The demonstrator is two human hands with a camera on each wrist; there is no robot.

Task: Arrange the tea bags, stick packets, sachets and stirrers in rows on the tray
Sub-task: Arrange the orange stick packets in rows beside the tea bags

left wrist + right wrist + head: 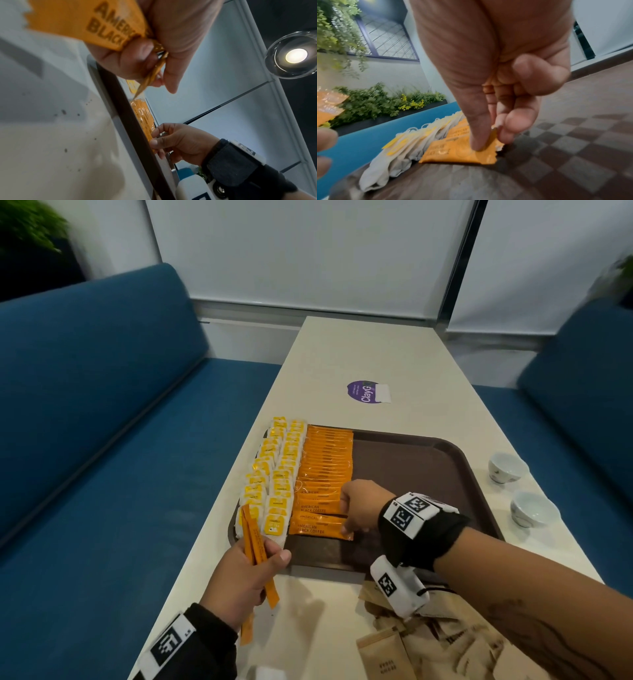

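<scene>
- Pale table [404,361] between blue benches; brown tray [428,474] holds tea bags [277,474] beside an orange stick-packet row [325,470]
- Right hand [359,510] pinches the nearest packet [320,529], setting it down; left hand [239,580] grips spare packets [255,542]
- Next, probably: release, square it, take another

A long white table [394,361] ran away from the near edge toward white roller blinds [308,251] at the far end. Blue bench seats [102,405] flanked it on the left and right. A round purple sticker [364,392] lay on the tabletop, far of centre. Two small white cups [507,467] stood near the table's right edge, one nearer than the other. Green plants [373,102] grew behind the left bench. A round ceiling lamp [296,55] glowed overhead.
</scene>
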